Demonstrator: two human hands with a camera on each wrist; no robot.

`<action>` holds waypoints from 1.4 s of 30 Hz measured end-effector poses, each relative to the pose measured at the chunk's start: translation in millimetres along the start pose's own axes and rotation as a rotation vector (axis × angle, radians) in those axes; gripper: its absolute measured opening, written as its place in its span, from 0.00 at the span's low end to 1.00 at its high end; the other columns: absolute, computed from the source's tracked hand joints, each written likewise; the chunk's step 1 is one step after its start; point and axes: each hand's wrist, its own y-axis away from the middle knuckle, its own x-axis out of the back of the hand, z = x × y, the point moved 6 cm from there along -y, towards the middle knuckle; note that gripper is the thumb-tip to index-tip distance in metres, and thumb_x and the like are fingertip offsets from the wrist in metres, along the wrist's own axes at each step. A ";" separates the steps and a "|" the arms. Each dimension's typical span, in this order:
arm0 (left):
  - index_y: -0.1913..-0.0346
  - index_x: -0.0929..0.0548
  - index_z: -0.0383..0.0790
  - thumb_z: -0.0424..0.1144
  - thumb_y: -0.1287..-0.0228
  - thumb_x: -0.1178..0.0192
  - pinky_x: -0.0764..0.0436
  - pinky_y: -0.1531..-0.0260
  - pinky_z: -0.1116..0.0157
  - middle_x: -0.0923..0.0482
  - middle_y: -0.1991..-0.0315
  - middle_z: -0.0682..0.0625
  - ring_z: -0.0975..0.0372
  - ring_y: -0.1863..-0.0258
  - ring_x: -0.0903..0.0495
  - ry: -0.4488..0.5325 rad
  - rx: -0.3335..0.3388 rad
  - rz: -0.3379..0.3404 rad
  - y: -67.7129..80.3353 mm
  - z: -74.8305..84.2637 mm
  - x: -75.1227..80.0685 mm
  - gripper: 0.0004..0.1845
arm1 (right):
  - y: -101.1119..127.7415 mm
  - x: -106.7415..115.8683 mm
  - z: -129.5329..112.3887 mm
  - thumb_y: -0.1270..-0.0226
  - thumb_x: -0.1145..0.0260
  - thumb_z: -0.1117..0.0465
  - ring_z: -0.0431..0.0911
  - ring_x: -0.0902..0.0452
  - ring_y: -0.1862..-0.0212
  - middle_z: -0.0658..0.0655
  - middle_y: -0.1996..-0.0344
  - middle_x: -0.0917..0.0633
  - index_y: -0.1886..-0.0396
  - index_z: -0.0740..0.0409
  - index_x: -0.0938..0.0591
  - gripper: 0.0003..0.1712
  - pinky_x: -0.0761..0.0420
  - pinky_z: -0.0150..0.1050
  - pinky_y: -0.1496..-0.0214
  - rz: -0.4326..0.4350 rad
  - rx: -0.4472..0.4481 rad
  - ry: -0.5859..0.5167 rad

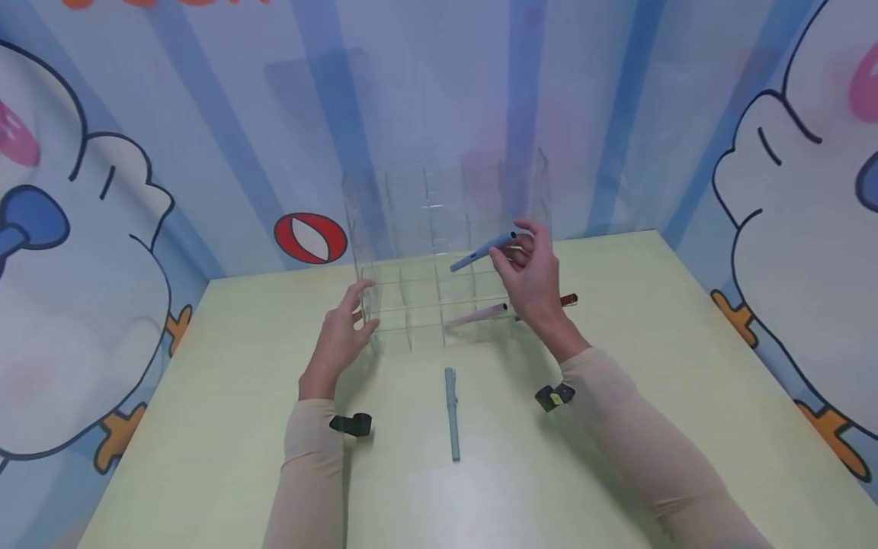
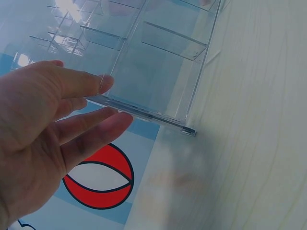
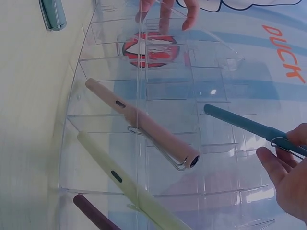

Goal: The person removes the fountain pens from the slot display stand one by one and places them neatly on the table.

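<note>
Up front, the right hand (image 1: 531,278) pinches a blue pen (image 1: 480,252) at the clear organizer (image 1: 446,252), tip angled toward its compartments. The left hand (image 1: 339,335), fingers straight, touches the organizer's left wall. A pink pen (image 1: 475,315) lies in a lower compartment; a grey pen (image 1: 451,412) rests on the counter (image 1: 226,427).

The head view looks forward and down over the table (image 1: 617,427) from well back. The left wrist view sits close at the rack (image 2: 158,72) corner — low, along the tabletop. The right wrist view looks closely into the rack's cells — both wrist views share it.
</note>
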 end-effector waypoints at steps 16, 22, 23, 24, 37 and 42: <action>0.35 0.43 0.60 0.31 0.43 0.39 0.24 0.55 0.54 0.41 0.35 0.41 0.47 0.44 0.32 0.005 -0.004 -0.001 0.8 -1.3 -0.7 0.37 | 18.3 20.1 -49.1 0.46 0.35 0.74 0.54 0.20 0.66 0.66 0.70 0.18 0.53 0.73 0.32 0.22 0.22 0.43 0.55 0.167 0.218 0.049; 0.35 0.45 0.63 0.32 0.43 0.39 0.24 0.56 0.54 0.43 0.34 0.45 0.47 0.44 0.31 -0.014 0.017 -0.001 0.5 -1.7 1.3 0.38 | 22.4 23.4 -49.7 0.44 0.39 0.76 0.56 0.21 0.66 0.66 0.66 0.20 0.49 0.71 0.32 0.22 0.21 0.43 0.57 0.164 0.241 0.007; 0.35 0.45 0.63 0.32 0.43 0.39 0.24 0.56 0.54 0.43 0.34 0.46 0.47 0.44 0.31 -0.015 0.020 -0.001 0.6 -1.8 1.5 0.38 | 22.8 24.0 -49.3 0.43 0.40 0.76 0.57 0.21 0.66 0.67 0.65 0.21 0.48 0.71 0.32 0.22 0.21 0.43 0.57 0.162 0.241 -0.004; 0.35 0.45 0.63 0.32 0.43 0.39 0.24 0.56 0.54 0.44 0.34 0.46 0.47 0.44 0.32 -0.016 0.022 -0.002 0.7 -1.8 1.5 0.38 | 23.2 24.5 -48.6 0.43 0.40 0.77 0.58 0.21 0.66 0.67 0.65 0.22 0.47 0.71 0.33 0.22 0.21 0.42 0.58 0.160 0.237 -0.015; 0.37 0.45 0.69 0.33 0.42 0.40 0.23 0.57 0.55 0.41 0.36 0.41 0.48 0.45 0.31 -0.019 0.032 -0.007 -1.5 -0.4 0.7 0.38 | 27.0 23.6 -51.4 0.34 0.51 0.75 0.60 0.26 0.65 0.67 0.60 0.32 0.41 0.64 0.41 0.23 0.19 0.48 0.65 0.041 0.107 -0.090; 0.36 0.45 0.66 0.33 0.42 0.40 0.23 0.57 0.55 0.40 0.36 0.39 0.47 0.46 0.30 -0.022 0.022 -0.006 -1.9 0.9 0.4 0.37 | 28.2 22.2 -50.0 0.33 0.54 0.74 0.60 0.29 0.65 0.65 0.59 0.35 0.40 0.57 0.43 0.23 0.19 0.50 0.69 0.015 0.053 -0.126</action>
